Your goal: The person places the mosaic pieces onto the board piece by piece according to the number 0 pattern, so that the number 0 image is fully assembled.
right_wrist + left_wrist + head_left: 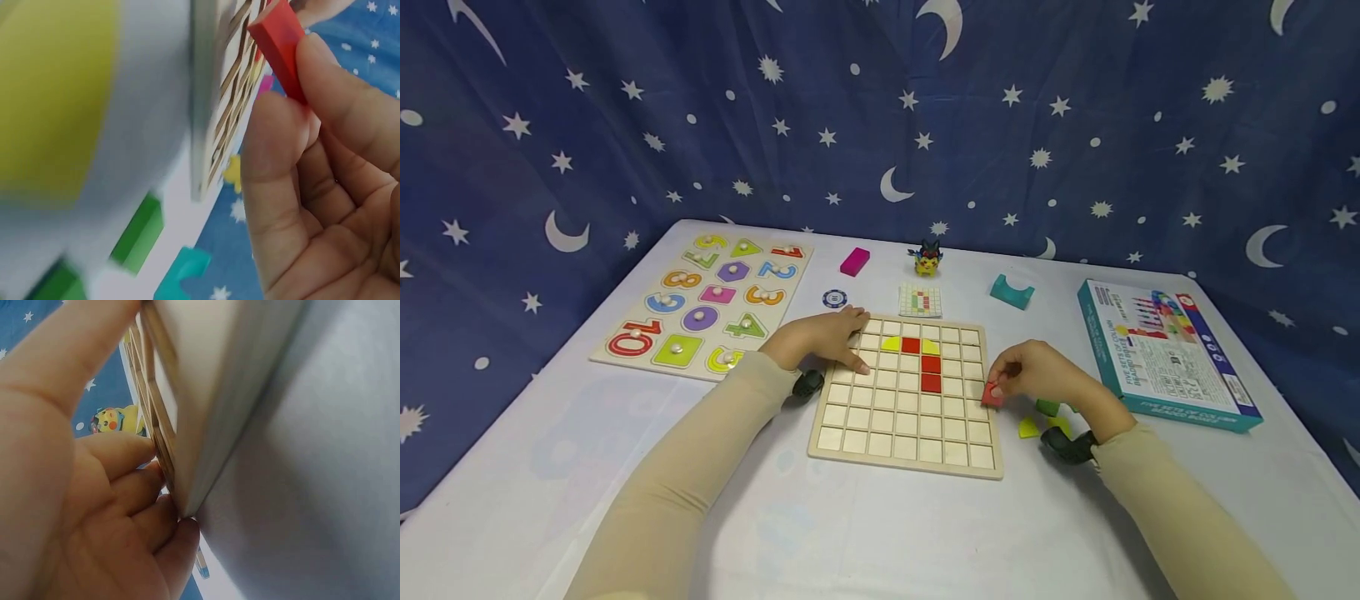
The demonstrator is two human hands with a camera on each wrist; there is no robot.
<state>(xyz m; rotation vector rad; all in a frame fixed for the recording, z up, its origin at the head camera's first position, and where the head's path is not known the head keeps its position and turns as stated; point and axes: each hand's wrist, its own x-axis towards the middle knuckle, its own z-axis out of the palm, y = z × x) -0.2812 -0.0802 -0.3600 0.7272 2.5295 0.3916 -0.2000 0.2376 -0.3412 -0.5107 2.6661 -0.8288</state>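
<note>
A wooden grid board [880,421] lies on the white table. Three red square blocks [931,382] and two yellow quarter-round blocks [891,343] sit in its upper cells. My left hand [822,340] rests on the upper left of the board, thumb over the cells and fingers along the edge [187,509]. Between thumb and finger my right hand [1037,371] pinches a red square block [281,47], held at the board's right edge. A small pattern card [920,301] lies just beyond the board.
Right of the board lie yellow blocks [1028,428] and green blocks [1047,407]. A number puzzle board [700,300] is at left, a teal box [1165,350] at right. Behind are a magenta block [854,262], a poker chip [834,298], a yellow figurine [927,259] and a teal arch [1012,292].
</note>
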